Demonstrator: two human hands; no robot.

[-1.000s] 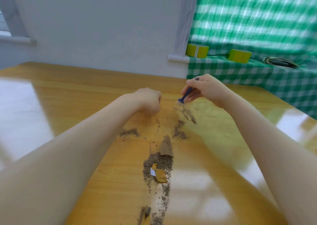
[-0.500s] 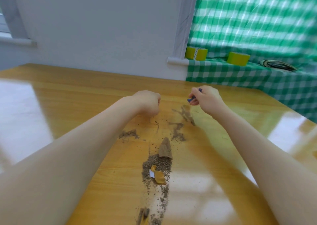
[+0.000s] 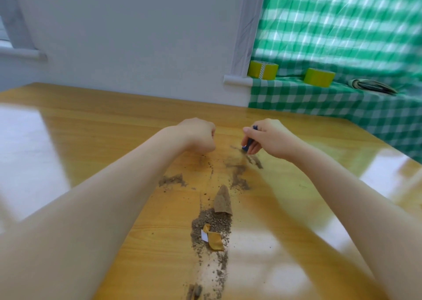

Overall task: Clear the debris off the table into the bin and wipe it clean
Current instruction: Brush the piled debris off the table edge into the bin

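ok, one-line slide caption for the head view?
Right hand grips a small blue-handled tool over loose brown dirt on the glossy wooden table; left hand is fisted alongside.

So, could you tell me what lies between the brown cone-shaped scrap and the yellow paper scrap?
In the head view, a heap of gritty dirt lies between the brown scrap and the yellow scrap.

This is a plain, home-like room. A glossy wooden table (image 3: 91,139) stands before a bare white wall (image 3: 137,37) at 12 o'clock, and a window sill (image 3: 22,54) juts in at 10 o'clock. At 2 o'clock a green gingham cloth (image 3: 342,25) hangs and drapes a ledge that holds a yellow-green tape roll (image 3: 262,70) and a second roll (image 3: 319,77).
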